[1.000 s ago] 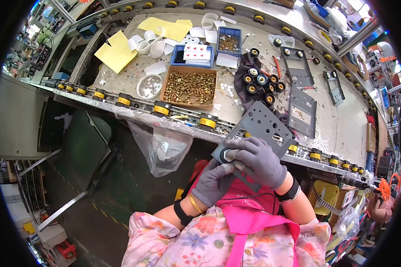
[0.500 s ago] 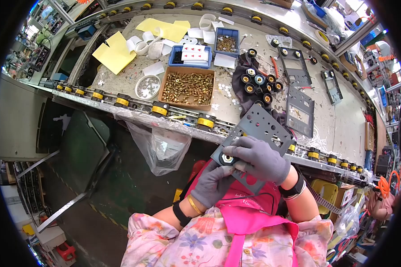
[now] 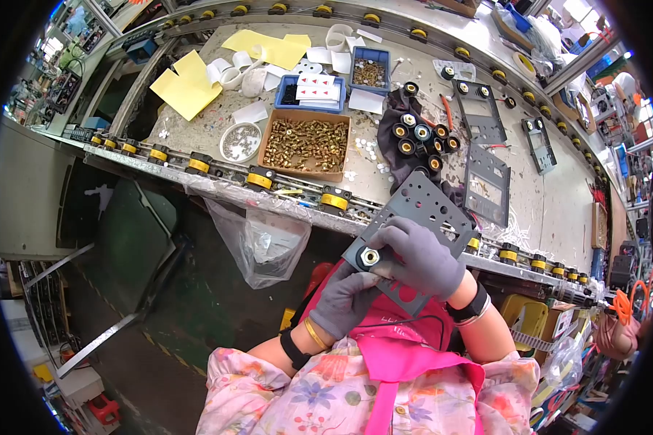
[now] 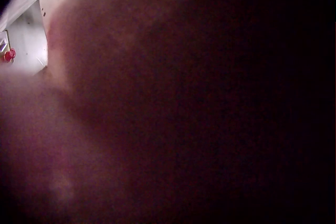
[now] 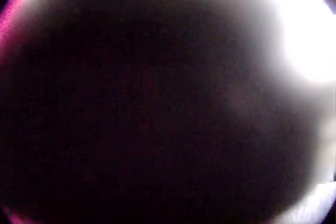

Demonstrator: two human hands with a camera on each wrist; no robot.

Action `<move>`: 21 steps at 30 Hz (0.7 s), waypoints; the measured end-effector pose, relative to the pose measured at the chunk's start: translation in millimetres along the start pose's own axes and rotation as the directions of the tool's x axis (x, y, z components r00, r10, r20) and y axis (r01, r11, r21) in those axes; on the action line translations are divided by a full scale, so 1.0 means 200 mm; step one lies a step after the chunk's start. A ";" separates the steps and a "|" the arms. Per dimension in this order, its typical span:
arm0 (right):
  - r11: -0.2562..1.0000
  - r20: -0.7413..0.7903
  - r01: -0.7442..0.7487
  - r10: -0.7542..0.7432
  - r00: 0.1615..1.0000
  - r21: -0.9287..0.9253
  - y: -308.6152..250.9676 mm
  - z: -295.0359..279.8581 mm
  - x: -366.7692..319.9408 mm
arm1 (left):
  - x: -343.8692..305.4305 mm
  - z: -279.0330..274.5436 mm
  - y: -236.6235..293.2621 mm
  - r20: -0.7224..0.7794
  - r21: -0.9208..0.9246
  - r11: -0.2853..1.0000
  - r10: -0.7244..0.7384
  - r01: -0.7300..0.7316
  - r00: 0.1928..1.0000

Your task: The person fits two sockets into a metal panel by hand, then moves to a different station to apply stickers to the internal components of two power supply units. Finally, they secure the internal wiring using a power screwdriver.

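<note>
In the head view, a dark grey metal plate with many holes [image 3: 432, 203] is held tilted over the table's front edge. Near its lower left corner sits a round black fitting with a bright hex nut [image 3: 368, 257]. My gloved left hand [image 3: 343, 301] grips that corner from below, thumb at the edge and fingers hidden beneath. The gloved right hand [image 3: 419, 261] lies over the plate, its curled fingers and thumb right at the nut's right side. Both wrist views are almost wholly dark and blurred.
A cardboard box of brass fittings [image 3: 306, 145], a white dish of small parts [image 3: 241, 141] and blue bins [image 3: 370, 69] stand behind. Black round fittings [image 3: 422, 132] lie on dark cloth, near more grey metal plates [image 3: 488, 185]. Rollers [image 3: 335, 199] line the table edge.
The right hand's fingers have drawn back from over the nut to its right side, so the nut shows fully. The left hand and the plate have barely moved.
</note>
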State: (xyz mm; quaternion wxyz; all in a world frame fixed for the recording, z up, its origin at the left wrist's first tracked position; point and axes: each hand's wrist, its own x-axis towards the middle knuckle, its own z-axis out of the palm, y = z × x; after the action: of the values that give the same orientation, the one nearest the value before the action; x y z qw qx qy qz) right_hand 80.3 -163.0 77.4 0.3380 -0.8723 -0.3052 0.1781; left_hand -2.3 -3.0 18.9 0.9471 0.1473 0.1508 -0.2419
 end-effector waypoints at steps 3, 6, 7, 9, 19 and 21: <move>1.000 0.045 -0.001 0.001 0.999 0.008 0.03 -0.06 -0.03 | 0.00 0.01 0.01 0.008 -0.007 1.000 0.013 -0.013 1.000; 0.988 -0.141 0.145 -0.137 0.981 0.047 0.02 -0.04 -0.03 | 0.00 0.02 0.02 0.019 -0.014 1.000 0.007 -0.007 1.000; 0.984 -0.196 0.165 -0.151 0.969 0.060 -0.03 -0.03 -0.01 | 0.01 0.01 0.01 0.006 -0.008 1.000 0.003 -0.003 1.000; 0.983 -0.178 0.151 -0.132 0.975 0.100 -0.03 -0.02 -0.02 | 0.01 0.01 0.01 0.006 -0.003 1.000 0.005 -0.005 1.000; 0.984 -0.143 0.152 -0.164 0.976 -0.094 -0.01 0.01 -0.02 | 0.02 0.00 0.02 0.051 0.056 0.998 0.037 -0.040 0.998; 0.990 -0.123 0.128 -0.135 0.983 -0.063 0.00 0.03 -0.02 | 0.02 0.00 0.02 0.059 0.068 0.997 0.025 -0.029 0.998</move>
State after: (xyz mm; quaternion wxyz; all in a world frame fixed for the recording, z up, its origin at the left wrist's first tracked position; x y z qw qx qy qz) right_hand 74.9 -162.9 73.8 0.3436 -0.8687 -0.3449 0.0911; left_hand 2.7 -0.5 18.8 0.9487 0.1747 0.1126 -0.2384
